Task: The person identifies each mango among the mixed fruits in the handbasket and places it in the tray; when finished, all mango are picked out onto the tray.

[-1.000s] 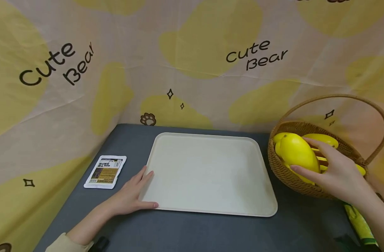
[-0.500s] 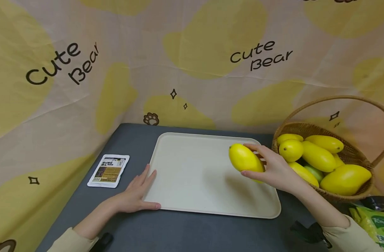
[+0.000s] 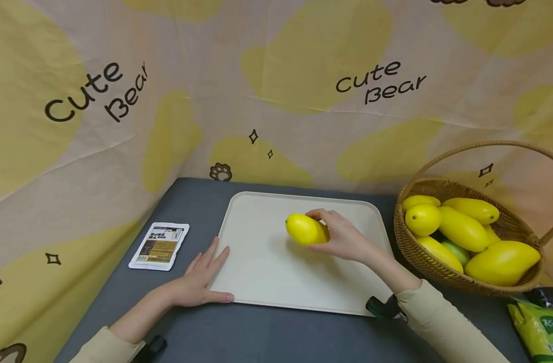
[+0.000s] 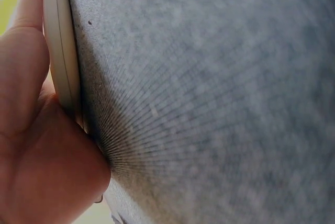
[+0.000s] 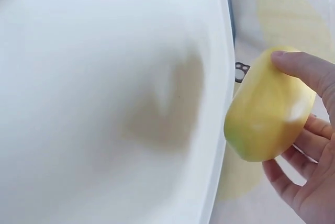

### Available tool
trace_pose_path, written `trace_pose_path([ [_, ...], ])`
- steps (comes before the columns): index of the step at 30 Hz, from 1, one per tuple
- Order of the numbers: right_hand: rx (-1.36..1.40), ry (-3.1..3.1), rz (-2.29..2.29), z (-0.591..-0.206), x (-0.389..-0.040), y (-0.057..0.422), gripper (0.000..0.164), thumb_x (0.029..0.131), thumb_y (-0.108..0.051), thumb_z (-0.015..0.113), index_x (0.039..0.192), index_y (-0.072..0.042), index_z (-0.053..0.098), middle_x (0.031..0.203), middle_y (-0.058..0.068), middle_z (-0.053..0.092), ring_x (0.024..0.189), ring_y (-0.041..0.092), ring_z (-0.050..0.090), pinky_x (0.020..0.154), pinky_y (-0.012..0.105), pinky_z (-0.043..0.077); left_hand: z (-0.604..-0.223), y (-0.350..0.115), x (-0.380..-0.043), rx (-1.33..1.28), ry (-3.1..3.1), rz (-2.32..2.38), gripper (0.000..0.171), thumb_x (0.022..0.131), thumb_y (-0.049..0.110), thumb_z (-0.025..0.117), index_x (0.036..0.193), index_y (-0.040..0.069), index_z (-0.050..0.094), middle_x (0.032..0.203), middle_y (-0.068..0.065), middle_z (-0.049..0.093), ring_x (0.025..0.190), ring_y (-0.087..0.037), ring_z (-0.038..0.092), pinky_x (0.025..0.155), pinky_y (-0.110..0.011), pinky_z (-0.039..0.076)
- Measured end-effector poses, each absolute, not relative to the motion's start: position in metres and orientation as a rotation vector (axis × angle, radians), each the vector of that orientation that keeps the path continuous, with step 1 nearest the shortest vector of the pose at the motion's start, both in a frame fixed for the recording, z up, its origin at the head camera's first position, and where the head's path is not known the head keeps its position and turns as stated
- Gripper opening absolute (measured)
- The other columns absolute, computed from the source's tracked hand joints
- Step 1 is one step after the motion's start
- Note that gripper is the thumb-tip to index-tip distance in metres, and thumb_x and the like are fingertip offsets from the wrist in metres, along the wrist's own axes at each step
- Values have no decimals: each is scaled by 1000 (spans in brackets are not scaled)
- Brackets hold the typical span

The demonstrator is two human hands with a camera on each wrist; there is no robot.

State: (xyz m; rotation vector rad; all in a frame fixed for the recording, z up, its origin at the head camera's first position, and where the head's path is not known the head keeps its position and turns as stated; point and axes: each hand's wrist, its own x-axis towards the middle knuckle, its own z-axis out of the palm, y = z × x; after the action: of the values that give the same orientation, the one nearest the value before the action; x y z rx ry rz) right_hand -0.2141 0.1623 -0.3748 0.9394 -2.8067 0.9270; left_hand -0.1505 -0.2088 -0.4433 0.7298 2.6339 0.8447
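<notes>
1. Head view: Holds a mango (image 3: 303, 230) in the right hand (image 3: 342, 237), between thumb and fingers, above the middle of a pale tray (image 3: 267, 275) and apart from its surface, to judge by the shadow beneath. Looks smooth, plump and bright yellow, with a small dark tip at the left end.

2. Head view, lower left: Rests the left hand (image 3: 195, 283) on the tray's near left corner, with fingers straight and spread wide, thumb along the near edge.

3. Head view, around: To the right, a woven basket (image 3: 419, 261) full of other mangoes (image 3: 462, 229); to the left, a flat white-edged packet (image 3: 160, 247) on the grey table (image 3: 258, 333); at lower right, a green-yellow bag (image 3: 541, 330).

4. Left wrist view: Touches the tray's rim with the left hand, close to the table. Cannot tell from here how the fingertips lie.

5. Right wrist view: Grips the mango with thumb on one side, fingers on the other. Looks oval and glossy here, paler yellow, with a greenish tint at the lower end.
</notes>
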Motion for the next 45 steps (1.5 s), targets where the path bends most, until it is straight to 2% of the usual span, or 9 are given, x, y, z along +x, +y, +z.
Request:
trace_pose_path([
  [6, 1138, -2767, 890, -385, -237, 133, 61, 74, -19, 86, 127, -8, 56, 120, 5, 59, 109, 23, 51, 95, 43, 43, -445, -208, -151, 718, 2625, 832, 107, 82, 58, 69, 155, 1, 16, 158, -25, -14, 145, -43, -3, 110, -61, -2],
  [10, 1205, -2797, 780, -388, -249, 115, 61, 76, -22, 85, 129, -10, 56, 125, 4, 56, 115, 23, 49, 101, 41, 40, -445, -209, -151, 699, 2622, 832, 107, 82, 59, 69, 155, 1, 16, 158, -24, -15, 145, -42, -2, 110, -61, -3],
  [16, 1301, -2744, 542, -390, -267, 99, 63, 80, -24, 81, 135, -8, 55, 131, 4, 56, 125, 25, 44, 104, 46, 35, -446, -211, -152, 694, 2623, 815, 107, 81, 61, 68, 155, 2, 17, 158, -24, -15, 145, -42, -2, 110, -61, -2],
  [24, 1349, -2789, 408, -397, -283, 87, 62, 86, -25, 75, 141, -18, 48, 139, -4, 53, 133, 21, 35, 114, 43, 21, -447, -210, -152, 667, 2611, 820, 109, 80, 63, 68, 155, 3, 17, 159, -22, -17, 145, -41, -2, 110, -59, -3],
  [28, 1336, -2785, 368, -400, -284, 79, 62, 88, -15, 70, 145, -21, 45, 150, -1, 43, 141, 25, 26, 114, 49, 19, -447, -210, -152, 672, 2615, 813, 109, 80, 63, 67, 156, 4, 17, 159, -21, -17, 145, -41, -2, 110, -60, -3],
  [33, 1227, -2832, 498, -407, -279, 69, 70, 84, -2, 61, 148, -27, 44, 161, 11, 17, 143, 38, 15, 108, 59, 27, -447, -210, -153, 672, 2614, 828, 109, 80, 63, 68, 156, 4, 16, 159, -20, -18, 145, -40, -2, 110, -59, -4],
  [36, 1099, -2905, 727, -414, -274, 63, 72, 83, -12, 62, 150, -30, 41, 162, 14, 7, 144, 41, 8, 108, 63, 23, -447, -210, -153, 671, 2619, 822, 109, 80, 63, 68, 156, 5, 16, 159, -21, -17, 145, -40, -2, 110, -58, -3],
  [40, 939, -2937, 977, -423, -268, 54, 68, 87, -35, 61, 150, -30, 39, 163, 12, 6, 145, 38, 8, 108, 62, 23, -447, -210, -153, 676, 2628, 817, 108, 80, 63, 68, 156, 4, 17, 159, -22, -16, 145, -40, -3, 110, -59, -3],
  [45, 866, -2924, 1092, -431, -268, 47, 73, 88, -33, 64, 153, -27, 32, 163, 6, 8, 143, 33, 22, 109, 52, 28, -446, -209, -151, 682, 2627, 842, 106, 81, 61, 69, 155, 2, 19, 159, -23, -15, 145, -41, -3, 109, -60, -3],
])
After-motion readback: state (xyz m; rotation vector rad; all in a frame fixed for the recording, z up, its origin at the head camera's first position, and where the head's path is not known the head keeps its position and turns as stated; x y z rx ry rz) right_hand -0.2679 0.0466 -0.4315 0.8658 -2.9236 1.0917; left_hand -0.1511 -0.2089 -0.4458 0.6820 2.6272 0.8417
